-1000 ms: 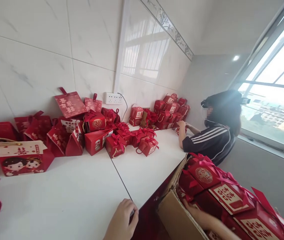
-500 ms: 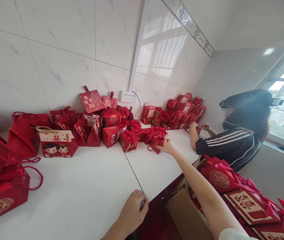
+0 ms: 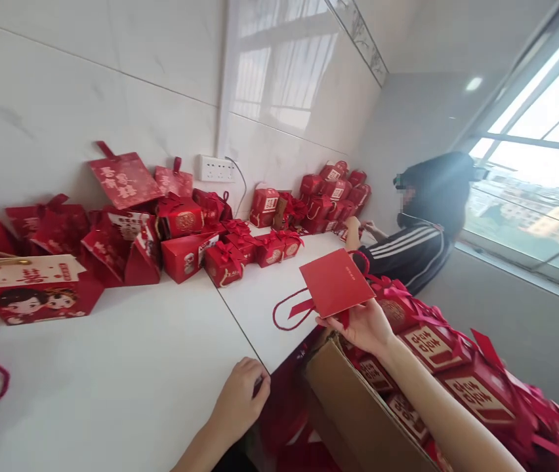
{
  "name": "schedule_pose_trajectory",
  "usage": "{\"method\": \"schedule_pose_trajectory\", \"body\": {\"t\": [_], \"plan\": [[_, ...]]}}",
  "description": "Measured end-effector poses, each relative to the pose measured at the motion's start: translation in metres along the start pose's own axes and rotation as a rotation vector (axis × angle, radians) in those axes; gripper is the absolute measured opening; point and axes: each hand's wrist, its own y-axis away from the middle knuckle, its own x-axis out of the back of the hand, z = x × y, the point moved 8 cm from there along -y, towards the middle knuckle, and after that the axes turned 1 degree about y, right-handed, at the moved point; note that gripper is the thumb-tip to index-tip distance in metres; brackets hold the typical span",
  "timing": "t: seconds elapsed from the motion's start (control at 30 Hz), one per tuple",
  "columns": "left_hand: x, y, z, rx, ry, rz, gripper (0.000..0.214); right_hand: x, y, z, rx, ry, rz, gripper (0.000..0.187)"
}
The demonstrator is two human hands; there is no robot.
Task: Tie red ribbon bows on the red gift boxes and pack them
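Observation:
My right hand [image 3: 358, 326] grips a red gift box [image 3: 337, 282] from below, above the cardboard carton. Its plain square face is turned towards me. Dark red cord handles and a ribbon hang off its sides. At the table's front edge rests my left hand [image 3: 241, 398], fingers curled in and thumb near the forefinger, with nothing visible in it. The cardboard carton [image 3: 353, 393] holds several red gift boxes [image 3: 427, 347] with ribbon bows. Several small red boxes with bows [image 3: 225, 262] stand on the white table [image 3: 126, 367].
A red box with two cartoon figures [image 3: 43, 295] is at the table's left. Larger red bags [image 3: 124, 180] line the wall, near a socket strip [image 3: 216, 169]. A person in a striped dark jacket [image 3: 407, 252] handles something by the stacked boxes [image 3: 333, 190] at the far end.
My right hand has lifted a red box off the table and brought it nearer, over the carton. The view has turned rightward. My left hand stays at the table edge.

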Motion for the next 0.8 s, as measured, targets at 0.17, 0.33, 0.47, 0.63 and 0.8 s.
{"method": "schedule_pose_trajectory", "body": {"t": [0.17, 0.33, 0.47, 0.63, 0.8], "plan": [[0.001, -0.003, 0.0, -0.037, -0.031, -0.007, 0.024, 0.018, 0.055, 0.01, -0.009, -0.08, 0.12, 0.042], [0.002, -0.005, -0.001, -0.062, -0.062, 0.02, 0.025, 0.094, 0.106, -0.02, 0.284, 0.429, 0.513, 0.058], [0.003, -0.006, 0.001, -0.098, -0.102, 0.049, 0.024, 0.112, 0.152, -0.05, 0.626, 1.411, 0.858, 0.08], [0.003, -0.006, 0.002, -0.13, -0.143, 0.074, 0.023, 0.11, 0.143, -0.013, 0.618, 1.838, 0.77, 0.078], [-0.001, -0.006, -0.001, -0.12, -0.161, 0.048, 0.022, 0.125, 0.104, 0.035, 0.465, 1.697, 0.614, 0.065]]}}
